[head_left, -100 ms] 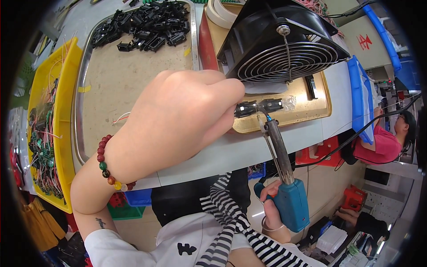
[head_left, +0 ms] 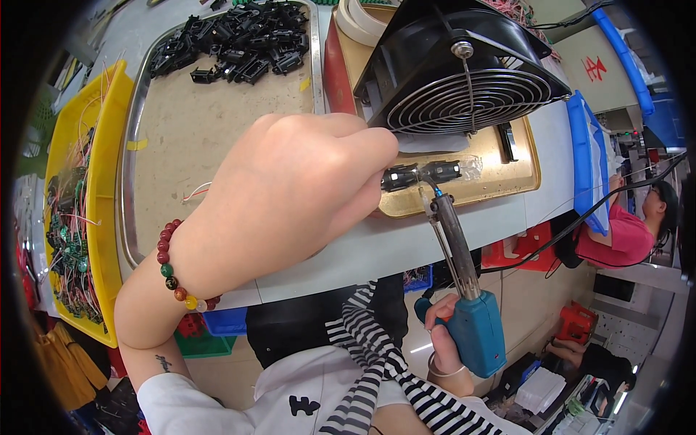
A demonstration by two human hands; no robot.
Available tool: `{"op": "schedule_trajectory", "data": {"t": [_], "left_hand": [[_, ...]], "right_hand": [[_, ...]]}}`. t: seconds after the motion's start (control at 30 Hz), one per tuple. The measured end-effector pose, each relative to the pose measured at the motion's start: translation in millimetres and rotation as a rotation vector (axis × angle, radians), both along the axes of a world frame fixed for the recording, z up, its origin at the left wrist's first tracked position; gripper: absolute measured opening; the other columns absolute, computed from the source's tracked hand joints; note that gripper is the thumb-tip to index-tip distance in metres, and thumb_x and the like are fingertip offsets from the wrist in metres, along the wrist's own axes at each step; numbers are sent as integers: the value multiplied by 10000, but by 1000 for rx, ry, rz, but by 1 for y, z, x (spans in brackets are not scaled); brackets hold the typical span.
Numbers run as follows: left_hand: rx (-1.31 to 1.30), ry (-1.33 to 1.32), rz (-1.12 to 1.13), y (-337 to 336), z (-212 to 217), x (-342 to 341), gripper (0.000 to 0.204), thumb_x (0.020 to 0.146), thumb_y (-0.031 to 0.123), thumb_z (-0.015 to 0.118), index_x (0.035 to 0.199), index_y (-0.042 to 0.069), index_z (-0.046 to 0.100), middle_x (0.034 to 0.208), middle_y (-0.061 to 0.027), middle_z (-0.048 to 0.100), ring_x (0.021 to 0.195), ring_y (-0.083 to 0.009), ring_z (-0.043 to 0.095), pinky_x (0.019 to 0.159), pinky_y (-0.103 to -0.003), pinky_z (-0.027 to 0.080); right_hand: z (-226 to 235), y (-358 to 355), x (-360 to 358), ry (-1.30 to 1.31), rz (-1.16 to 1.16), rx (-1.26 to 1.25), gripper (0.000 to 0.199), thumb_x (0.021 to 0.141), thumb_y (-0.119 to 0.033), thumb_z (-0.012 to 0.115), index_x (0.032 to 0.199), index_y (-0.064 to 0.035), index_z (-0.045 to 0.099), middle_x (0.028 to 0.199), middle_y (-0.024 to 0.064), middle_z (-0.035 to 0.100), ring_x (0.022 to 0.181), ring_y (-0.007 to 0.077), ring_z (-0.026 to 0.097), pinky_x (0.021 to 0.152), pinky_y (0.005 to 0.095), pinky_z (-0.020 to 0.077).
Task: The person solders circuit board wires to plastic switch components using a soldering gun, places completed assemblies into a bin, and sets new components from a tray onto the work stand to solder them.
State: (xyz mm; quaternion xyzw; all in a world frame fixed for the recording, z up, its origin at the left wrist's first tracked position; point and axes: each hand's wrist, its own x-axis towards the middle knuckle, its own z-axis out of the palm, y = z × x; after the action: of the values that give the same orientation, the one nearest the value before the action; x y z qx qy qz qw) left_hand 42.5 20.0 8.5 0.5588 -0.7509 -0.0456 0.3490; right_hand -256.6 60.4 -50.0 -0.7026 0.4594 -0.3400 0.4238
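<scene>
My left hand (head_left: 312, 174) is closed, with its fingertips mostly hidden behind its own back. From under it sticks out a small black plastic housing (head_left: 400, 178) with shiny metal spots, which it grips over the gold tray (head_left: 500, 183). A second black piece (head_left: 444, 170) lies in line with the first, beside some clear plastic (head_left: 471, 168). My right hand (head_left: 445, 346) is wrapped round the teal handle of a soldering gun (head_left: 480, 335). The gun points up and away, its bent tip at the gap between the two black pieces; whether it touches them I cannot tell.
A black fan (head_left: 471, 94) with a wire grille stands just beyond the work. A metal tray (head_left: 217, 138) with piled black housings (head_left: 243, 43) is at the left, next to a yellow bin (head_left: 109, 239) of wired circuit boards. A cable (head_left: 551, 254) hangs at right, near a seated person (head_left: 616, 235).
</scene>
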Motion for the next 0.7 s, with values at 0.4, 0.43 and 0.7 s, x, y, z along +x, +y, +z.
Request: {"op": "schedule_trajectory", "data": {"t": [0.4, 0.43, 0.7], "left_hand": [[10, 6, -11, -2, 1, -1, 126, 711, -9, 688, 826, 37, 662, 699, -94, 624, 619, -255, 627, 555, -326, 502], [13, 7, -7, -2, 1, -1, 125, 711, -8, 688, 824, 37, 662, 697, -94, 623, 618, -256, 626, 554, -327, 501], [11, 5, -18, -2, 1, -1, 121, 708, -11, 687, 816, 33, 656, 686, -93, 616, 606, -251, 620, 543, -321, 495]], "right_hand": [[-6, -4, -7, -60, 43, -5, 134, 754, -116, 680, 835, -24, 626, 739, 81, 585, 641, 231, 556, 584, 314, 444], [-9, -4, -8, -69, 43, 0, 156, 754, -118, 687, 857, -17, 628, 754, 88, 585, 637, 225, 561, 580, 309, 449], [-9, -4, 1, -210, 39, 60, 297, 756, -76, 698, 1021, 23, 607, 904, 115, 572, 617, 158, 603, 574, 259, 474]]}}
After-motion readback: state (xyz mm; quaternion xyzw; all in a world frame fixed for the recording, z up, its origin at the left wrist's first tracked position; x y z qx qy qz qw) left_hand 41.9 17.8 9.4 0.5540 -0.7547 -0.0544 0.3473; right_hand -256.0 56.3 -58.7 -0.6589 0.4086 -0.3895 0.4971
